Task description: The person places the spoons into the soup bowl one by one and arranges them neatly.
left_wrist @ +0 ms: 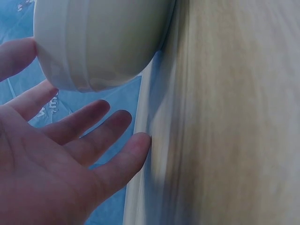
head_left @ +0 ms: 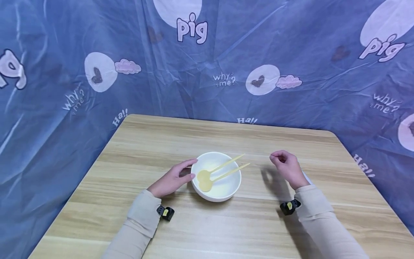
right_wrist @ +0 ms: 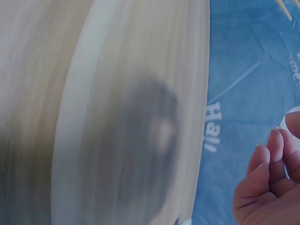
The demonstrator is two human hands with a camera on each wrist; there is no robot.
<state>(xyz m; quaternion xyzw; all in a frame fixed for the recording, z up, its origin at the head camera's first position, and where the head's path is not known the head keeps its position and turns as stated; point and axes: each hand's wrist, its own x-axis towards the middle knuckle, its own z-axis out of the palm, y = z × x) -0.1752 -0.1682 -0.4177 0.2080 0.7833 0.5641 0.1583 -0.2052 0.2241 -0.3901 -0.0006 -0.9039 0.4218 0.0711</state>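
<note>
A white bowl (head_left: 223, 189) stands on the table, also seen from below its rim in the left wrist view as a pale curved wall (left_wrist: 108, 42). Two pale yellow spoons with round heads lie in it: the upper spoon (head_left: 203, 176) and the lower spoon (head_left: 206, 186), their thin handles reaching past the right rim. My left hand (head_left: 173, 180) touches the bowl's left side with thumb and forefinger; its other fingers (left_wrist: 117, 154) are spread below the bowl. Away to the right, my right hand (head_left: 287, 168) hovers over the table with curled fingers and nothing visible in them.
The wooden table (head_left: 155, 136) has a blue printed curtain (head_left: 194, 97) hanging behind it. A small whitish-blue edge (head_left: 306, 178) shows beside my right wrist, mostly hidden. Each wrist wears a black camera, the left one (head_left: 166, 213) near the table's surface.
</note>
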